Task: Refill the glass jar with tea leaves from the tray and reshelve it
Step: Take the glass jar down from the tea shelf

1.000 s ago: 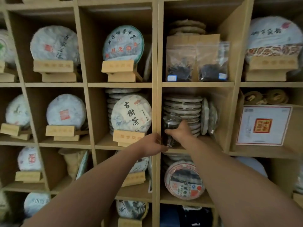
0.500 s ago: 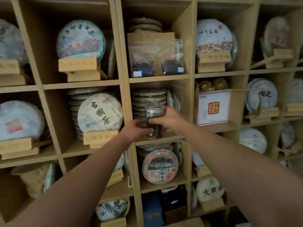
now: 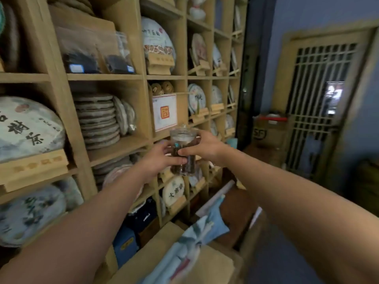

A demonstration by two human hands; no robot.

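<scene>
A clear glass jar (image 3: 184, 140) with a glass lid hangs upright in the air in front of the wooden shelf unit (image 3: 114, 76), held at arm's length. Dark tea leaves fill roughly its lower half. My left hand (image 3: 158, 160) wraps the jar's left side and lower part. My right hand (image 3: 205, 146) grips it from the right, fingers across its front. The shelf compartment with a stack of tea cakes (image 3: 96, 117) is to the left of the jar. No tray is in view.
Round wrapped tea cakes on wooden stands fill the shelves. A white box (image 3: 165, 112) stands in the compartment behind the jar. Cardboard boxes with light blue cloth (image 3: 194, 242) lie below my arms. A brown carton (image 3: 268, 130) and a lattice door (image 3: 320, 99) are at the right.
Both hands have lifted the jar out of the shelf compartment and carried it away from the shelf. My view has swung right, bringing the door and boxes into sight.
</scene>
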